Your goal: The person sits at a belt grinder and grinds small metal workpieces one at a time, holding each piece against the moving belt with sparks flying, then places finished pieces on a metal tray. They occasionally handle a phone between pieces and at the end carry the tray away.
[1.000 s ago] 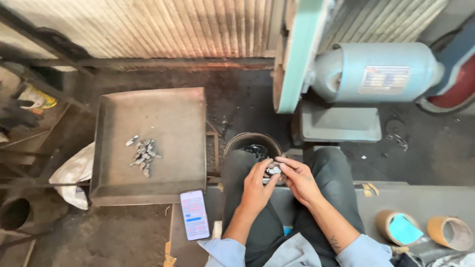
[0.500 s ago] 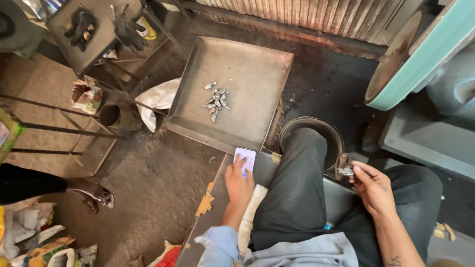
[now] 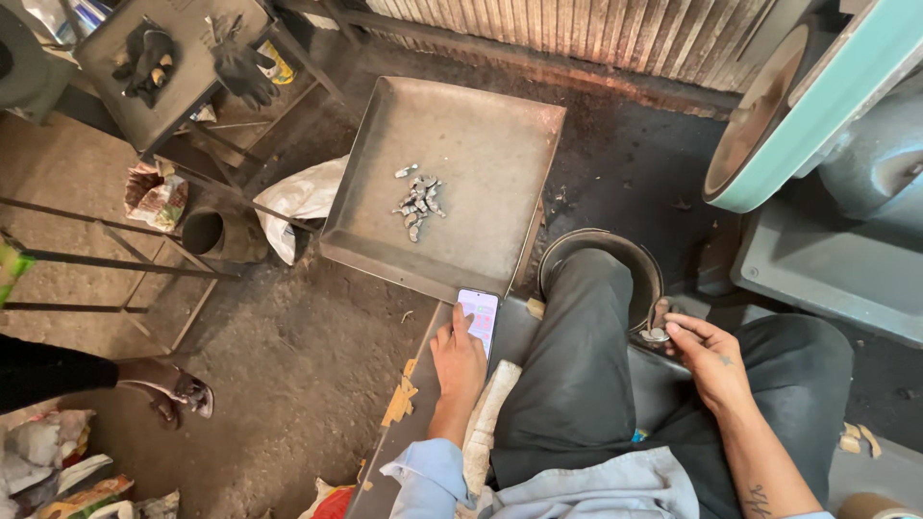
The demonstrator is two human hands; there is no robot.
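Two hands, apart as half a second ago: the left hand (image 3: 458,358) now rests flat, fingers extended, touching one phone (image 3: 479,318), while the right hand (image 3: 710,356) stays pinched around one small metal piece (image 3: 657,334). Beyond the left hand, one tray (image 3: 490,144) holds roughly a dozen loose metal parts (image 3: 419,205).

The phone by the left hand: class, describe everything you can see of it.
The phone is a slim rectangular slab lying flat, screen up, on the grey bench beside the person's thigh. Its screen is lit, pale with pinkish patches; details are too small to tell. It lies slightly tilted, its far end near the metal tray. The left hand rests at its near end, fingertips on the screen's lower left part.
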